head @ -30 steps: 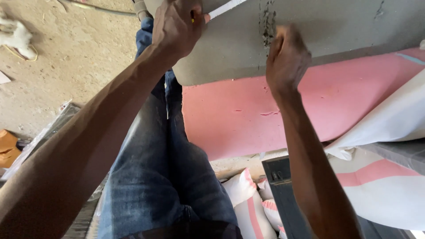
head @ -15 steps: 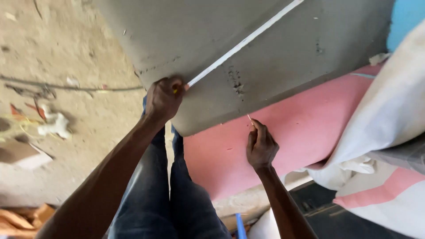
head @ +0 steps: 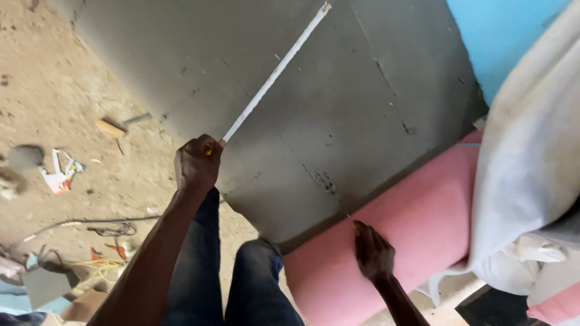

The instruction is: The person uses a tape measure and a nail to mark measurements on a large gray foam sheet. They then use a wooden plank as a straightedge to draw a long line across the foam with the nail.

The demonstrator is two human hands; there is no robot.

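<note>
The big grey foam sheet (head: 338,121) fills the frame from 11 to 2 o'clock, lying tilted over a pink foam sheet (head: 411,229) that shows from 4 to 6 o'clock; a blue panel (head: 501,36) sits at 1 o'clock and a heap of white cloth (head: 531,151) runs down the 3 o'clock side. The white tape measure blade (head: 275,72) is drawn out across the grey sheet from its hooked tip at 12 o'clock down to the left hand (head: 196,163) at about 9 o'clock from centre, which is closed in a fist around the tape case, only a bit of yellow showing. The right hand (head: 374,253) at 5 o'clock pinches a thin marking tool (head: 349,216), too small to tell what kind, with its tip at the grey sheet's lower edge. Judging by this, the measuring is set up and the marking is in hand; no drawn line or cut shows on the grey sheet, so that seems left to do. The sheet's lower edge runs from 8 to 4 o'clock, just above the person's knees. The dirt floor (head: 54,90) at 9 to 10 o'clock gives open room, with a small wood block (head: 110,128), paper scraps (head: 60,175) and wires (head: 109,229) scattered; the cloth crowds the 3 o'clock side
</note>
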